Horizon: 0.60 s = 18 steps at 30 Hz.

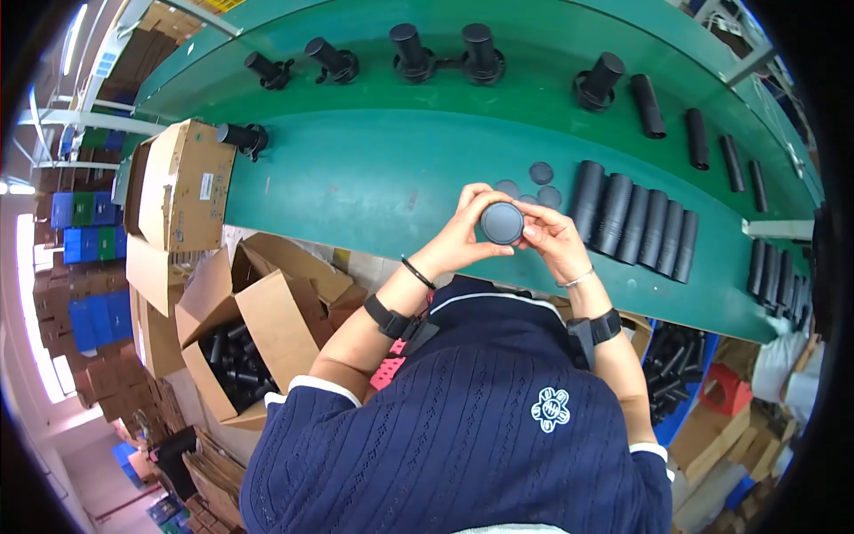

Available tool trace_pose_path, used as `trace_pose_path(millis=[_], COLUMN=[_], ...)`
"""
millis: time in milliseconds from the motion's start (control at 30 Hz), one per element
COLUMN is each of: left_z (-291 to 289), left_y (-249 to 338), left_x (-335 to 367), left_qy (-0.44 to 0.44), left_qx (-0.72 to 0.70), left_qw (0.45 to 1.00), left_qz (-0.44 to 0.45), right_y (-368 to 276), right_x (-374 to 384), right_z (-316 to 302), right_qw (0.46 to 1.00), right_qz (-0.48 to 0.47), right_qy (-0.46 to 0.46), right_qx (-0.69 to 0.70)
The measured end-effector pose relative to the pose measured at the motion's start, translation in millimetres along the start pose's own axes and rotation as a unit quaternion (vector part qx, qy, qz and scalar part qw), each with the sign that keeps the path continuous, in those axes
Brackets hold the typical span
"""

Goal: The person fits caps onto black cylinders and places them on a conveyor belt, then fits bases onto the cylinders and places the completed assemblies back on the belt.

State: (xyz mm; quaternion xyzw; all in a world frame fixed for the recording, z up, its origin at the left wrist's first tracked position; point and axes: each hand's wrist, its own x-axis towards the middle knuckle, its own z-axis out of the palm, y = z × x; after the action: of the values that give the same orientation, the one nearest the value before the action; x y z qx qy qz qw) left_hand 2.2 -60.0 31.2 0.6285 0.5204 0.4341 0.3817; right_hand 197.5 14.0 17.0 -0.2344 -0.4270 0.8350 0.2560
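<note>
Over the near edge of the green workbench, my left hand and my right hand grip a black tube with a round cap between them. Its capped end faces up, and the body below is mostly hidden. The left thumb and fingers curl round its left side; the right fingertips press on its right rim. Just beyond my hands lie several loose flat black discs. Right of them, several black tubes lie side by side in a row on the bench.
Black flanged tubes stand along the back ledge, with plain tubes to their right. A cardboard box sits at the bench's left end. Below, an open carton and a blue bin hold black parts.
</note>
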Motion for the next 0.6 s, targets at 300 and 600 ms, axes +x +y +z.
trace_pose_path(millis=[300,600], left_z=[-66,-79], left_y=[-52,-88], left_x=[-21,-14], left_qy=[-0.012,-0.028], left_qx=[-0.394,-0.315], left_qw=[0.906,0.936], left_qz=[-0.153,-0.156], right_y=[33,31], right_x=[70,106], right_z=[36,45], right_qw=[0.995,0.985], right_qz=[0.038,0.127], right_qy=[0.021,0.041], right_qx=[-0.094,-0.110])
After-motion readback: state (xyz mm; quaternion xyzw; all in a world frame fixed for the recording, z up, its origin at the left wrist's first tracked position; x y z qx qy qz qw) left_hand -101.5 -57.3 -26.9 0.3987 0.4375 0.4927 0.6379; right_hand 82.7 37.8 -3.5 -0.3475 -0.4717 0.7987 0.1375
